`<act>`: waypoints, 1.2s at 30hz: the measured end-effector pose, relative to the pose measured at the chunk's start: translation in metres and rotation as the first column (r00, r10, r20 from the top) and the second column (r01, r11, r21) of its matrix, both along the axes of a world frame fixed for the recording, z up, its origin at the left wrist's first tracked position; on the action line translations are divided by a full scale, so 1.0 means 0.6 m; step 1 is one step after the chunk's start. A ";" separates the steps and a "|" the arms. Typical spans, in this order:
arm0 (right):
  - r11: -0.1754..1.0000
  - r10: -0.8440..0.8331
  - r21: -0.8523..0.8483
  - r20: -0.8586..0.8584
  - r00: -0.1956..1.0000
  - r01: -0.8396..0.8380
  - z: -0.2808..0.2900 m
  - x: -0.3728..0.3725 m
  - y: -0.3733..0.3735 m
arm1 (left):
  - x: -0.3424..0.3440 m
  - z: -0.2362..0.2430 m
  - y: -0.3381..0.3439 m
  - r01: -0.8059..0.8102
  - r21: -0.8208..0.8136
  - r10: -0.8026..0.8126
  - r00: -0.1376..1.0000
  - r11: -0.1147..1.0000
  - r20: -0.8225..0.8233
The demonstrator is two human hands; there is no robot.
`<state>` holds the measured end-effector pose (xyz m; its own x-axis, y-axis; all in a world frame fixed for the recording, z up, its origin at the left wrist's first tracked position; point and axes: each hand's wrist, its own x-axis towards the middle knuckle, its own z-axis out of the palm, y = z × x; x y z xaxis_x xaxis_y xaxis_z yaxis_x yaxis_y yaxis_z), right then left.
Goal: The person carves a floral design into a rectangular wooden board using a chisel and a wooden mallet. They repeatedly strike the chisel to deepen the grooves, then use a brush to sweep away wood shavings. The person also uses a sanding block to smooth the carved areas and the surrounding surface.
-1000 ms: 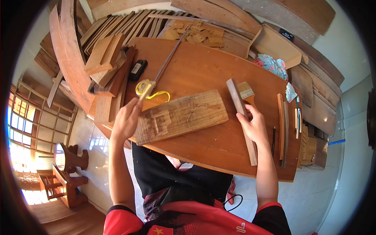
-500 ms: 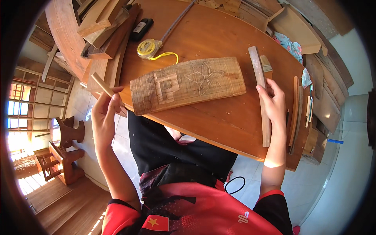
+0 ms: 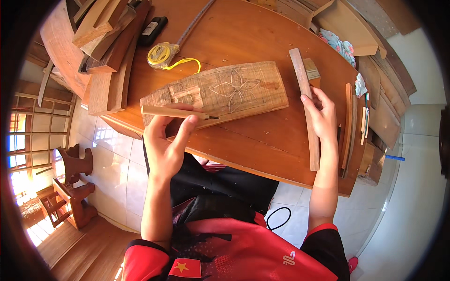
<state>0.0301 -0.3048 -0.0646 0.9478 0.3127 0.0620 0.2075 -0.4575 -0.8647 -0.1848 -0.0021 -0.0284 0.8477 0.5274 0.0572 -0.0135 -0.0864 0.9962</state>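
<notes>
My left hand [image 3: 165,149] pinches a slim wood-carving chisel [image 3: 173,112] by its pale handle. The short dark blade points right, above the lower edge of a carved wooden board [image 3: 260,89]. A flower outline and a squared, recessed figure are cut into that board, which lies on the table; the chisel and fingers cover part of it. My right hand [image 3: 323,119] is closed around a long, narrow wooden stick [image 3: 307,89] at the board's right, one end toward the far side. Partly behind the stick lies a flat brush [image 3: 311,70].
A yellow tape measure [image 3: 160,55] lies beyond the board, its blade drawn out, near a black device [image 3: 153,30]. Wood offcuts [image 3: 107,93] are stacked at the left. Curved strips [image 3: 347,126] and thin tools [image 3: 364,122] line the right edge of the brown table [image 3: 243,35].
My left hand has moved right, from beside the board to over its lower left part, and the chisel has turned from slanting to nearly level. The right hand keeps its grip on the stick.
</notes>
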 end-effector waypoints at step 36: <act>0.816 0.138 -0.565 0.396 0.908 0.122 0.032 -0.045 0.048 | -0.026 0.009 0.056 0.105 -0.150 -0.116 0.991 0.983 -0.068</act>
